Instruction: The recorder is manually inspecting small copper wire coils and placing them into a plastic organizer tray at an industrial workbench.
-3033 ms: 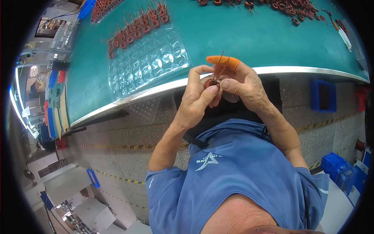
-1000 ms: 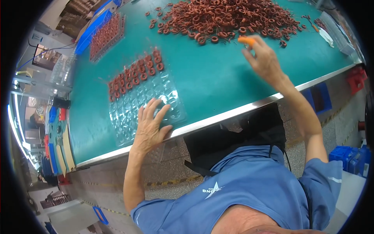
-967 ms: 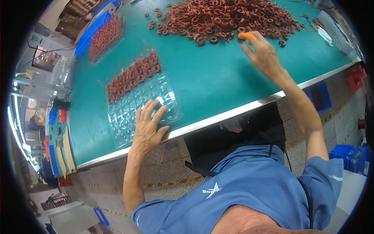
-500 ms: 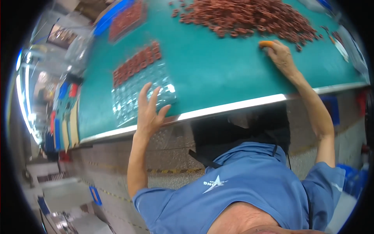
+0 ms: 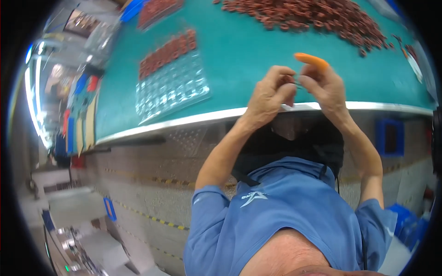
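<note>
My left hand (image 5: 270,95) and my right hand (image 5: 328,90) are close together over the front edge of the green-topped table (image 5: 239,73). Both have fingers bent into a pinch. Between the fingertips shows a thin dark bit, too small and blurred to name. An orange finger cot (image 5: 312,60) covers a finger of my right hand. To the left lies a clear plastic tray (image 5: 172,87) with many pockets; small reddish-brown parts (image 5: 168,53) fill its far rows, and the near pockets look unfilled. Beyond my hands spreads a big pile of reddish-brown ring-shaped parts (image 5: 313,16).
At the far left is another filled tray (image 5: 156,11) by a blue bin edge (image 5: 132,10). A tool with an orange and white handle (image 5: 411,62) lies at the right. Below the table's pale front edge (image 5: 184,120), a blue crate (image 5: 390,137) stands at the right.
My left hand has left the clear tray and moved right. My right hand has come back from the pile toward the table's front edge, and the two now meet.
</note>
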The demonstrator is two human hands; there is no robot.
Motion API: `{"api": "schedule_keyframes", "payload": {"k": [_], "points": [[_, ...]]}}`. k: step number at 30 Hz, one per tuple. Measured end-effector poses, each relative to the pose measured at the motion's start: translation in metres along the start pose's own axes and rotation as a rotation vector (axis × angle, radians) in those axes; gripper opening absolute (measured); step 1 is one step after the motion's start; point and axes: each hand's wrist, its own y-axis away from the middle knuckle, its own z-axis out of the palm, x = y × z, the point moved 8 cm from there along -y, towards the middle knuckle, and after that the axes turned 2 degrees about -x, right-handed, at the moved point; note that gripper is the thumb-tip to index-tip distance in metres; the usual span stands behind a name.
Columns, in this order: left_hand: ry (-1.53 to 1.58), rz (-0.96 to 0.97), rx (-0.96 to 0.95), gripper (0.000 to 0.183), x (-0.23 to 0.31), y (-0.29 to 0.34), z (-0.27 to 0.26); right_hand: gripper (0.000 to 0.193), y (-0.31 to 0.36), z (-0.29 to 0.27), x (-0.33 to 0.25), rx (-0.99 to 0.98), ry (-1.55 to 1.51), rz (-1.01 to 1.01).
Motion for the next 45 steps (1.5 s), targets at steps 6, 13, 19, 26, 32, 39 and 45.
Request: {"api": "schedule_keyframes", "payload": {"k": [6, 13, 19, 26, 32, 39, 45], "points": [[0.225, -0.058, -0.035, 0.022, 0.006, 0.016, 0.016, 0.025, 0.010, 0.010, 0.022, -0.059, -0.090, 0.204], [-0.270, 0.197, 0.286, 0.019, 0.041, 0.027, 0.004, 0.017, 0.041, 0.026, -0.091, 0.240, 0.846, -0.826], [0.204, 0.028, 0.078, 0.019, 0.035, 0.020, 0.007, 0.018, 0.049, 0.027, -0.096, 0.225, 0.835, -0.859], [0.189, 0.134, 0.220, 0.019, 0.053, 0.028, 0.005, 0.012, 0.030, 0.010, -0.075, 0.270, 0.495, -0.517], [0.113, 0.200, 0.149, 0.019, 0.066, 0.037, 0.004, 0.015, 0.041, 0.017, -0.093, 0.285, 0.543, -0.670], [0.187, 0.082, 0.196, 0.019, 0.059, 0.036, 0.007, 0.021, 0.055, 0.030, -0.100, 0.285, 0.724, -0.891], [0.201, 0.227, 0.210, 0.019, 0.067, 0.039, 0.014, 0.009, 0.026, 0.003, -0.067, 0.217, 0.190, -0.333]]}}
